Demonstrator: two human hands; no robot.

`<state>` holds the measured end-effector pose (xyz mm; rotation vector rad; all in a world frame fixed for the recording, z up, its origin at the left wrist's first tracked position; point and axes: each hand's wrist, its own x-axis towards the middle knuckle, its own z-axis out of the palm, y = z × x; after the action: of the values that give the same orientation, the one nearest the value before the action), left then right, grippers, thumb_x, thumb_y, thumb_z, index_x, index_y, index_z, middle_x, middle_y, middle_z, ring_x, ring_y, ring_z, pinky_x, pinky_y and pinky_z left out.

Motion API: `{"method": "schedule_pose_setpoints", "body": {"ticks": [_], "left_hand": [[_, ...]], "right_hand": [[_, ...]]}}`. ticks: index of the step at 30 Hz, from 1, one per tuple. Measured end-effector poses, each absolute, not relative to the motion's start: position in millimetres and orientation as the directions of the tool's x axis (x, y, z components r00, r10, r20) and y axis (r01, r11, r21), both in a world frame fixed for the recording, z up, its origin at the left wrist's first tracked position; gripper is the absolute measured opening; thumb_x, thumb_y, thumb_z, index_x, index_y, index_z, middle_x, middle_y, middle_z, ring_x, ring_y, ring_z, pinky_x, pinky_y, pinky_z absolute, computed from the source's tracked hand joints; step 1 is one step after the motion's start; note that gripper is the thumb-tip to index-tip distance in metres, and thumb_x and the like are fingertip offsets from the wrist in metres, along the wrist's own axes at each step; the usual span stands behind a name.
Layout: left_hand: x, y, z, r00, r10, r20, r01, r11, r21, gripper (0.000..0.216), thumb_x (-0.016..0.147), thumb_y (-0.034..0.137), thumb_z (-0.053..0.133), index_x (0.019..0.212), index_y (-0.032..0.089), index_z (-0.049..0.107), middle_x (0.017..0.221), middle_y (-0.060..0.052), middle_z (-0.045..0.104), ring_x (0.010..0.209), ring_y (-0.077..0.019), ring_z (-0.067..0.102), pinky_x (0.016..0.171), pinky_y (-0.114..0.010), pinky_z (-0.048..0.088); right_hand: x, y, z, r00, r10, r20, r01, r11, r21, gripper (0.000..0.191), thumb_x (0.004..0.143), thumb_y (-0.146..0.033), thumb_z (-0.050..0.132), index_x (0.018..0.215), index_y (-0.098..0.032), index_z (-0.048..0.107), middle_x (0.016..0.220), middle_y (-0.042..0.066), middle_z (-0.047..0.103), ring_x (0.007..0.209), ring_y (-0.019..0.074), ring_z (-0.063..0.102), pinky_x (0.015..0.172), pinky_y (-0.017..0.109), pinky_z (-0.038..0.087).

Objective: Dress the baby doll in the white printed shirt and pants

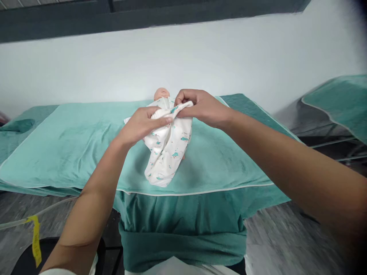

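A baby doll (161, 93) lies on its back on the bed, its head toward the wall, with a white printed top (164, 102) on its upper body. White baby pants (168, 152) with small teal prints hang over the doll's lower part, their gathered waistband uppermost. My left hand (145, 124) grips the left side of the waistband between thumb and fingers. The band's right side is pinched in my right hand (197, 107), near the doll's chest. A bit of the doll's skin (184, 157) shows beside the pants; most of its legs are hidden.
A teal towel with white piping (71, 145) covers the bed, and darker teal cloth (183, 217) drapes down its front. Behind stands a white wall (114, 68). Another teal-covered surface (341, 103) is at right. A yellow tag (36, 238) hangs from a pale tube at lower left.
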<state>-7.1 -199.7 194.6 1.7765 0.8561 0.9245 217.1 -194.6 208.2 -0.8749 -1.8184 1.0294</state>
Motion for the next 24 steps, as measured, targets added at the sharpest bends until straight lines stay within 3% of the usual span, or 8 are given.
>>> {"method": "schedule_pose_setpoints", "body": {"ticks": [3,7,10,17,24], "left_hand": [[-8,-205,191,0.471,0.865,0.173,0.18,-0.287,0.941,0.041,0.078,0.051,0.082,0.072,0.017,0.061,0.065,0.002,0.054,0.057,-0.0101,0.05,0.05,-0.024,0.032],[-5,-204,181,0.355,0.894,0.274,-0.061,-0.27,0.961,0.038,0.081,0.054,0.079,0.08,0.02,0.061,0.073,0.001,0.06,0.068,-0.0137,0.06,0.058,-0.025,0.043],[2,-202,176,0.324,0.905,0.275,-0.167,-0.231,0.959,0.038,0.084,0.056,0.076,0.087,0.021,0.063,0.079,-0.001,0.065,0.08,-0.0184,0.068,0.069,-0.028,0.051],[17,-199,175,0.376,0.897,0.232,-0.256,-0.141,0.956,0.048,0.086,0.064,0.07,0.107,0.021,0.068,0.095,-0.006,0.074,0.099,-0.0272,0.073,0.085,-0.039,0.058],[9,-215,166,0.611,0.79,0.049,0.013,-0.072,0.997,0.048,0.075,0.047,0.087,0.109,0.016,0.073,0.106,-0.011,0.077,0.1,-0.0307,0.073,0.086,-0.042,0.058]], "right_hand": [[221,-199,199,-0.422,0.866,0.27,0.113,0.346,-0.932,0.024,0.075,-0.031,0.083,0.082,-0.019,0.064,0.085,-0.001,0.064,0.079,0.0146,0.061,0.068,0.027,0.049],[226,-207,194,-0.612,0.787,0.083,0.182,0.242,-0.953,0.034,0.077,-0.039,0.083,0.103,-0.02,0.072,0.1,0.003,0.074,0.092,0.0212,0.068,0.077,0.033,0.056],[227,-211,194,-0.694,0.719,-0.027,0.273,0.228,-0.934,0.037,0.076,-0.038,0.083,0.108,-0.021,0.075,0.104,0.005,0.076,0.098,0.0247,0.07,0.082,0.036,0.059],[213,-208,185,-0.383,0.883,0.273,0.083,0.327,-0.941,0.036,0.077,-0.044,0.082,0.104,-0.024,0.072,0.094,0.001,0.071,0.091,0.0227,0.068,0.079,0.036,0.057],[205,-208,176,-0.283,0.918,0.279,-0.027,0.284,-0.959,0.038,0.081,-0.056,0.08,0.094,-0.022,0.07,0.082,0.002,0.068,0.082,0.0192,0.066,0.066,0.029,0.053]]}}
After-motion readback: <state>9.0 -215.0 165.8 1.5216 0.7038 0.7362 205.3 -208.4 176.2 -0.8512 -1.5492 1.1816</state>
